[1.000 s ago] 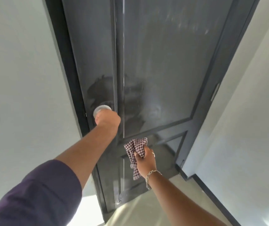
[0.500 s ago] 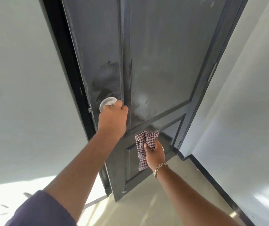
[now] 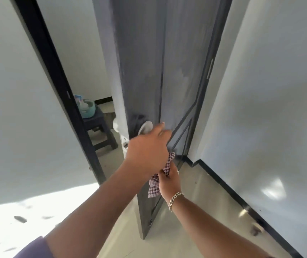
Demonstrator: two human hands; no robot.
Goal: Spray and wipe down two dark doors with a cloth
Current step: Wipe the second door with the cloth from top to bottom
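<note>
Pale grey walls (image 3: 279,90) and a light tiled floor (image 3: 195,211) with a black skirting strip (image 3: 229,190) framed the head view, and a black door frame (image 3: 56,86) ran down the left. The dark door (image 3: 145,62) stood swung open, its edge turned toward the camera, with pale smears on its panelled face. Through the gap a dark stool (image 3: 100,127) stood in the room beyond, bearing a teal basin (image 3: 88,109) with bottles in it. The left hand (image 3: 147,151) reached across to the door's near face just below the round silver knob (image 3: 145,127), its fingers stretched out and relaxed rather than wrapped around the knob; whether they touched the knob could not be told. Directly beneath and partly behind that hand, the right hand (image 3: 169,180), a chain bracelet (image 3: 175,199) on its wrist, gripped the checked cloth (image 3: 158,179), bunched in curled fingers close against the door's lower panel, a corner hanging below the fist.
</note>
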